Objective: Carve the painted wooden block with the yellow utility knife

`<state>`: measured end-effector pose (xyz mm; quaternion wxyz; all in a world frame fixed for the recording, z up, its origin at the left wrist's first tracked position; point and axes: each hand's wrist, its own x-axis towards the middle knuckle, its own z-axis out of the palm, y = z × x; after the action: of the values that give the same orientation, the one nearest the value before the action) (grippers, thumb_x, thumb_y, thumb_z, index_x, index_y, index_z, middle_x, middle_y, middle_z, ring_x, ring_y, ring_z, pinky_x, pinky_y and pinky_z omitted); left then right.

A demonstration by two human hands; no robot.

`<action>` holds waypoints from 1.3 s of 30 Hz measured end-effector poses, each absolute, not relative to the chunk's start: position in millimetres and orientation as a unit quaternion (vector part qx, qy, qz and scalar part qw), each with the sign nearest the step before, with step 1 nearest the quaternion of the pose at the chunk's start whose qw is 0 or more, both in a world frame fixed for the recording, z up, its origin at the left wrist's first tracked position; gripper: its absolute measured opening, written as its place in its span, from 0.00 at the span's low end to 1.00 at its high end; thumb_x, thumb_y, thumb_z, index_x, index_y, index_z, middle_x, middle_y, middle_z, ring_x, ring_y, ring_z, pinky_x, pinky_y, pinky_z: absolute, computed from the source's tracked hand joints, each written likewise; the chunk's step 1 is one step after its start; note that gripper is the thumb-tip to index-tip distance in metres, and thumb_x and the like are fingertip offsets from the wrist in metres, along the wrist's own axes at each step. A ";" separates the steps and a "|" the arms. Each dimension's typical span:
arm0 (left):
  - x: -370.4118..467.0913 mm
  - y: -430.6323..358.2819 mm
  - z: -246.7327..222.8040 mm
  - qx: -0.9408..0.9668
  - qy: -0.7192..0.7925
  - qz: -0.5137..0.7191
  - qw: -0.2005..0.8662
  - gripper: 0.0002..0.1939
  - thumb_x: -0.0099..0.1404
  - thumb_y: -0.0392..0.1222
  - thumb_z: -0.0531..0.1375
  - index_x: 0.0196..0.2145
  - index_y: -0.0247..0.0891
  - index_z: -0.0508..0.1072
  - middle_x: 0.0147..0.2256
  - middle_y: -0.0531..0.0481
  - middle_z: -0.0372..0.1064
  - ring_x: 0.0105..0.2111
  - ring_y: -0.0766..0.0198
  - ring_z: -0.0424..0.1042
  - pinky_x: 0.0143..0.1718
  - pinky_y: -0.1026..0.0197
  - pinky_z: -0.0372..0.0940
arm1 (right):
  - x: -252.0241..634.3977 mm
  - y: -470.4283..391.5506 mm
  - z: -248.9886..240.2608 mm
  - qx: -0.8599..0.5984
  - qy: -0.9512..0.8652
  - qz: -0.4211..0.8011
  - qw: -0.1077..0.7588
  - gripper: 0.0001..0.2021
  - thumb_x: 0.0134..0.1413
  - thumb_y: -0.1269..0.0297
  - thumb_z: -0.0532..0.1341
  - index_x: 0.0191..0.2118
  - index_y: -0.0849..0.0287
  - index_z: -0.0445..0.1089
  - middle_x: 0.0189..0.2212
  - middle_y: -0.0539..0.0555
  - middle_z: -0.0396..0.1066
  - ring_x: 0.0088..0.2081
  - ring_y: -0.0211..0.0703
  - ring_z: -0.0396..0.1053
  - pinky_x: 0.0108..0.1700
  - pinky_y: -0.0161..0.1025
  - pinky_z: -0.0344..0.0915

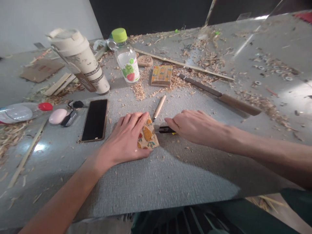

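Observation:
My left hand [129, 136] is closed over a small square wooden block [148, 134] painted with yellow, red and teal shapes, pressing it to the grey tabletop. Part of the block is hidden under the fingers. In my right hand [192, 126] is a utility knife [166, 129] with a black front and a bit of yellow; its blade end points left at the block's right edge. Whether the blade touches the block I cannot tell. Just beyond the block lies a carving tool [159, 106] with a pale wooden handle, its metal tip toward the block.
Behind are another painted block [162, 75], a file [219, 94] and a drink bottle [126, 58] with a green cap. On the left stand a beige tumbler [83, 61], a phone [94, 120], a pink egg-shaped item [58, 116] and a red-capped bottle [24, 112]. Wood shavings [209, 61] are scattered around.

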<state>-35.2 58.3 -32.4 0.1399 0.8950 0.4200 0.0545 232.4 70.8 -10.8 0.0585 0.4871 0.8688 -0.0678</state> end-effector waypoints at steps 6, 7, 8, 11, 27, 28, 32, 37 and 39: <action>-35.9 58.5 -34.4 0.896 0.419 0.055 0.137 0.57 0.59 0.62 0.67 0.75 0.39 0.46 0.67 0.33 0.55 0.63 0.35 0.57 0.64 0.34 0.56 | 231.3 67.3 -5.3 0.458 0.883 -0.064 0.078 0.31 0.78 0.52 0.41 0.28 0.56 0.72 0.19 0.52 0.66 0.19 0.38 0.53 0.29 0.43 0.41; -35.9 58.4 -34.5 0.896 0.418 0.054 0.137 0.57 0.59 0.62 0.67 0.75 0.38 0.46 0.67 0.33 0.55 0.63 0.35 0.57 0.64 0.34 0.56 | 233.7 68.4 -3.4 0.436 0.893 -0.066 0.090 0.29 0.78 0.53 0.43 0.30 0.55 0.73 0.19 0.51 0.65 0.19 0.38 0.53 0.29 0.43 0.41; -35.7 58.3 -34.4 0.896 0.418 0.053 0.137 0.57 0.59 0.62 0.67 0.75 0.38 0.46 0.67 0.33 0.55 0.63 0.35 0.57 0.64 0.34 0.56 | 236.2 69.6 -1.9 0.416 0.901 -0.069 0.099 0.28 0.78 0.53 0.44 0.32 0.54 0.74 0.19 0.50 0.65 0.19 0.38 0.53 0.29 0.43 0.41; -35.0 58.0 -33.1 0.895 0.423 0.050 0.129 0.57 0.58 0.61 0.68 0.74 0.35 0.48 0.66 0.33 0.56 0.62 0.36 0.58 0.64 0.35 0.57 | 240.2 72.1 -0.3 0.419 0.897 -0.085 0.110 0.29 0.78 0.52 0.43 0.31 0.54 0.75 0.19 0.50 0.66 0.20 0.38 0.56 0.30 0.42 0.42; -34.5 57.2 -33.3 0.894 0.421 0.065 0.137 0.58 0.57 0.59 0.69 0.75 0.40 0.46 0.67 0.34 0.56 0.63 0.35 0.58 0.63 0.35 0.57 | 236.4 54.6 0.3 0.471 0.871 -0.116 0.078 0.34 0.78 0.45 0.41 0.29 0.57 0.73 0.24 0.55 0.74 0.21 0.38 0.59 0.30 0.44 0.40; -34.5 57.3 -33.4 0.895 0.421 0.063 0.135 0.58 0.57 0.60 0.69 0.75 0.40 0.46 0.67 0.34 0.56 0.63 0.35 0.58 0.63 0.35 0.57 | 239.0 55.4 0.0 0.474 0.871 -0.116 0.060 0.33 0.78 0.44 0.41 0.31 0.56 0.74 0.25 0.54 0.74 0.22 0.39 0.59 0.31 0.43 0.40; -34.9 57.5 -33.2 0.895 0.424 0.048 0.128 0.57 0.59 0.63 0.67 0.75 0.35 0.46 0.67 0.33 0.55 0.63 0.36 0.57 0.64 0.36 0.57 | 243.4 61.8 -2.9 0.452 0.886 -0.100 0.009 0.28 0.77 0.44 0.44 0.40 0.55 0.75 0.30 0.53 0.74 0.28 0.41 0.62 0.31 0.42 0.41; -36.6 57.1 -33.3 0.898 0.419 0.052 0.125 0.56 0.60 0.60 0.66 0.76 0.38 0.45 0.68 0.34 0.55 0.64 0.36 0.57 0.63 0.36 0.57 | 236.3 65.8 -5.6 0.489 0.868 -0.084 0.017 0.30 0.78 0.45 0.41 0.42 0.54 0.77 0.33 0.54 0.75 0.27 0.41 0.61 0.30 0.42 0.40; -36.5 57.0 -33.6 0.897 0.420 0.057 0.125 0.56 0.59 0.59 0.67 0.76 0.39 0.45 0.68 0.35 0.55 0.63 0.36 0.58 0.63 0.36 0.57 | 232.5 66.0 -5.1 0.514 0.854 -0.084 0.021 0.32 0.78 0.46 0.40 0.40 0.55 0.78 0.33 0.54 0.77 0.26 0.41 0.62 0.29 0.42 0.40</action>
<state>-36.5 57.0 -33.6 0.1250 0.8971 0.4199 0.0565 232.5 66.0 -5.1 0.0206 0.5137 0.8536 -0.0842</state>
